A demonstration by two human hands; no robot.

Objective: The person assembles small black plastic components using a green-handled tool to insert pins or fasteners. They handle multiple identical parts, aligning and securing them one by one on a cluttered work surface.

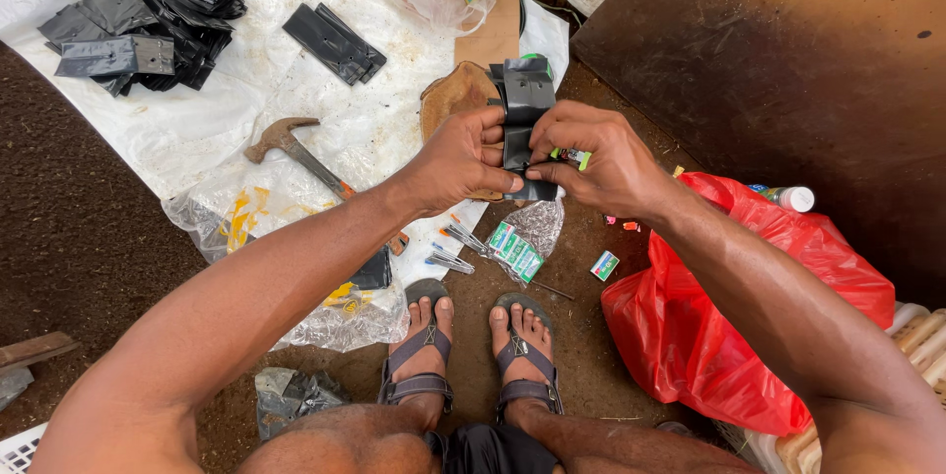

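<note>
Left hand (463, 159) and right hand (601, 161) both pinch a glossy black plastic bag (524, 104), folded flat, held above the soil. Far left on crinkled white sheeting (246, 80): more black bags (148, 16), a rusty claw hammer (296, 149). Near right, a red plastic bag (729, 316).

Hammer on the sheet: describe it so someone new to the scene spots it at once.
Start at the white plastic sheet spread over the dark soil. Below the big heap of black bags, left of the left hand, lies the hammer. It is the only tool there: rusty claw head, slim handle running down-right, unlike the flat black bags around it.
</note>
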